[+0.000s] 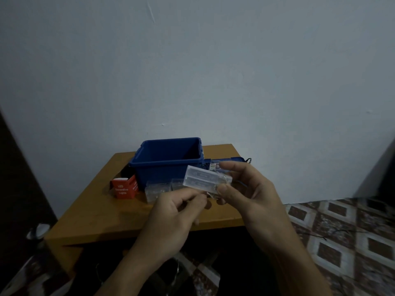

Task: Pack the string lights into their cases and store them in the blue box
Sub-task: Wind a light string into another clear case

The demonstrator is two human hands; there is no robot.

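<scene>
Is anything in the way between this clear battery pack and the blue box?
Nothing visible. The right hand holds the battery pack in front of the blue box, whose top is open; the clear cases lie lower, on the table.

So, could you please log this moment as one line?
right hand: holds clear battery pack | left hand: pinches wire | blue box: open

Dim, bluish, slightly soft picture; edges bend and darken.
</scene>
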